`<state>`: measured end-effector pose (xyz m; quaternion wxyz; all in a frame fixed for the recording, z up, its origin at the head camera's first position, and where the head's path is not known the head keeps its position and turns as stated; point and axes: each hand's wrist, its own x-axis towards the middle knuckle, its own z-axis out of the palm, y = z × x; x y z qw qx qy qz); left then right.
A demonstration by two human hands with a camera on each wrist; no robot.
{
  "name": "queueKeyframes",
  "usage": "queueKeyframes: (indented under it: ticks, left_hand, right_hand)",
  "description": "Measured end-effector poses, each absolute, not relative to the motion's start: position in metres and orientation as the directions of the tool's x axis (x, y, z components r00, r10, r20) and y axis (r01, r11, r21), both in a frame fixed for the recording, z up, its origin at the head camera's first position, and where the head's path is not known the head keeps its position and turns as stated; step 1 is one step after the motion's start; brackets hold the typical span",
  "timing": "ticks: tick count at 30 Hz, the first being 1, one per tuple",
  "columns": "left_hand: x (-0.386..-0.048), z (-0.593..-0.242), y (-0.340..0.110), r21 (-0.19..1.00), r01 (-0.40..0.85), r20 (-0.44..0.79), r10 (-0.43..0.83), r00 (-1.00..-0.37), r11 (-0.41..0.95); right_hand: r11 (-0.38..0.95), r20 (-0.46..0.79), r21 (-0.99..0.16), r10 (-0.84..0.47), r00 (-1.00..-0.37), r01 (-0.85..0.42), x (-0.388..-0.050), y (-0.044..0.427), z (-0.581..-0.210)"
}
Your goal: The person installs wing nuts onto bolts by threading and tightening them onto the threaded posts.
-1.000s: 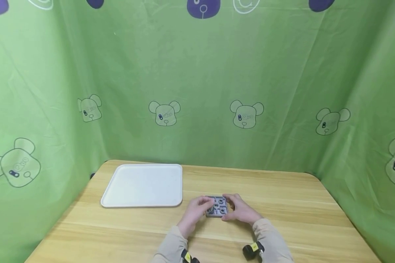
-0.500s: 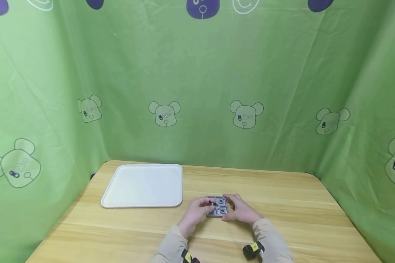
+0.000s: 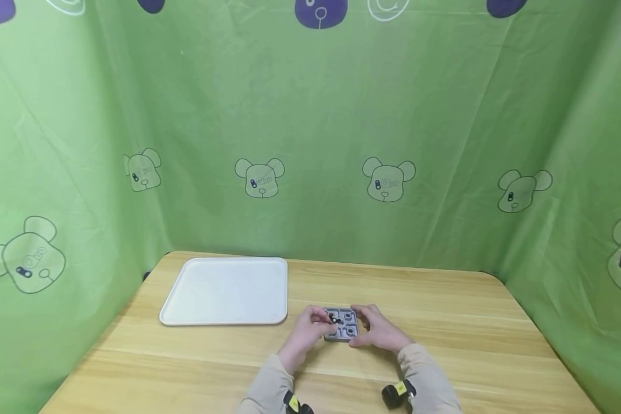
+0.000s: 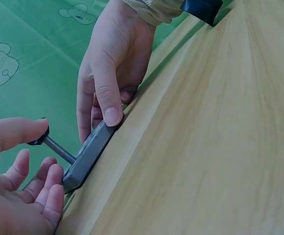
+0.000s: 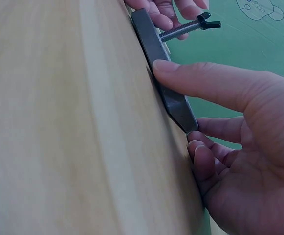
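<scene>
A flat grey square plate [image 3: 344, 337] with recesses on its upper face lies on the wooden table between both hands. From one part of it rises a threaded wing bolt [image 5: 183, 32] with a black winged head. My left hand [image 3: 301, 336] is at the plate's left side, thumb and index finger either side of the bolt head. In the left wrist view the thumb overlaps that head, and the other fingers lie loosely bent by the plate's edge. My right hand [image 3: 382, 333] holds the opposite side of the plate between thumb and fingers.
A white rectangular tray [image 3: 227, 290] lies at the back left of the table [image 3: 445, 310]. Green printed curtains [image 3: 321, 115] enclose the table's back and sides. A black wrist device [image 3: 393, 397] sits at the right sleeve.
My left fingers have spread slightly and shifted back from the bolt, so its black head now shows more. The right hand and the plate stay in place.
</scene>
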<state>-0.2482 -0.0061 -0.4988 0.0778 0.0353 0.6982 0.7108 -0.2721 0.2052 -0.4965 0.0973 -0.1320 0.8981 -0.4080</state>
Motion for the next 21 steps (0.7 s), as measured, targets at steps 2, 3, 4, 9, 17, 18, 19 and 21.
queueKeyframes:
  ticks: [2,3,4,9,17,18,19,21]
  left_hand:
    - [-0.2489,-0.4999,-0.0067,0.998,-0.058,-0.055,0.157,-0.986,-0.013]
    - [-0.2492,-0.5003,-0.0069,0.998,-0.056,-0.054,0.158,-0.986,-0.01]
    - [-0.2496,-0.5008,-0.0071,0.998,-0.055,-0.053,0.158,-0.986,-0.007]
    - [-0.2487,-0.5009,-0.0078,0.999,-0.054,-0.052,0.168,-0.984,-0.003]
    - [-0.2488,-0.5011,-0.0077,0.999,-0.048,-0.045,0.184,-0.982,-0.014]
    - [-0.2488,-0.5014,-0.0079,0.999,-0.049,-0.046,0.185,-0.982,-0.014]
    - [-0.249,-0.5012,-0.0079,0.999,-0.05,-0.047,0.185,-0.982,-0.014]
    - [-0.249,-0.5014,-0.008,0.999,-0.053,-0.05,0.186,-0.981,-0.012]
  right_hand:
    - [0.631,-0.068,-0.76,-0.316,-0.946,-0.156,-0.2714,0.2052,-0.4958]
    - [0.632,-0.068,-0.759,-0.317,-0.946,-0.156,-0.2713,0.2053,-0.4956]
    - [0.632,-0.069,-0.759,-0.317,-0.946,-0.157,-0.271,0.2053,-0.4952]
    - [0.64,-0.068,-0.752,-0.317,-0.946,-0.16,-0.2709,0.2053,-0.4956]
    - [0.636,-0.071,-0.756,-0.311,-0.948,-0.152,-0.2696,0.2044,-0.4939]
    - [0.635,-0.073,-0.757,-0.311,-0.947,-0.15,-0.2694,0.2042,-0.4938]
    - [0.636,-0.075,-0.757,-0.311,-0.947,-0.149,-0.2695,0.2042,-0.4936]
    - [0.639,-0.078,-0.755,-0.311,-0.947,-0.148,-0.27,0.2045,-0.4943]
